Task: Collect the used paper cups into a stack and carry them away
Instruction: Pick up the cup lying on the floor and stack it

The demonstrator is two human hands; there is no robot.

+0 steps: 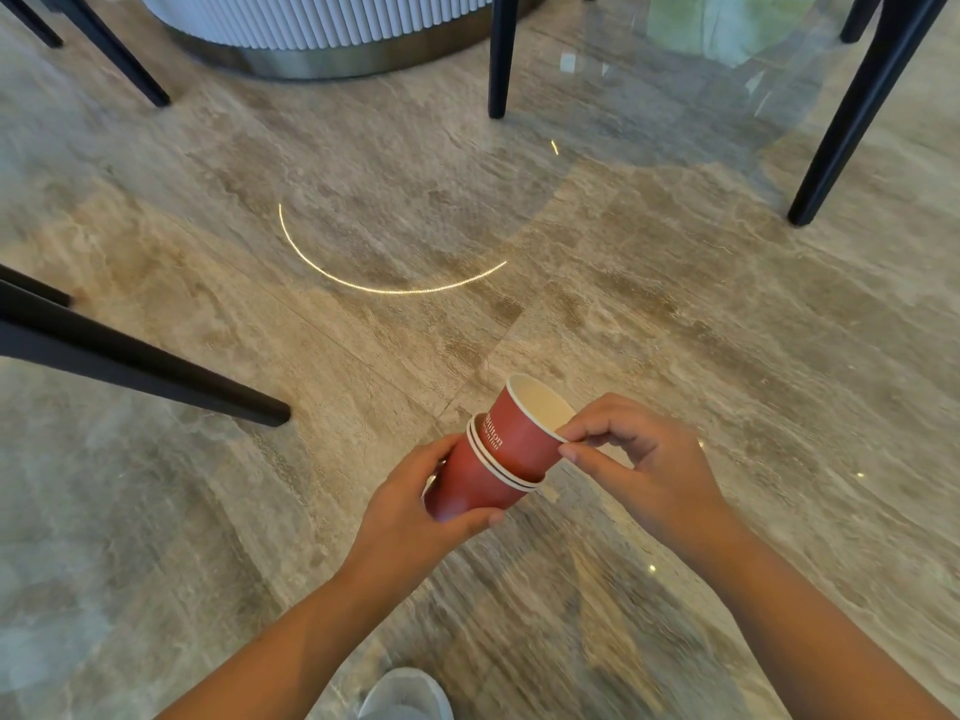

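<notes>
A stack of red paper cups (480,483) with white rims and white lettering is held tilted above the floor, mouths pointing up and to the right. My left hand (415,504) grips the bottom of the stack from the left. The top cup (524,439) sits partly pushed into the ones below, its cream inside showing empty. My right hand (639,467) pinches that cup's rim between thumb and forefinger.
Beige marbled stone floor (363,200) lies all around. Black chair legs stand at the left (156,374), upper left (119,59), top middle (500,54) and right (857,111). A ribbed white round base (322,23) is at the top. A light shoe (405,696) shows at the bottom.
</notes>
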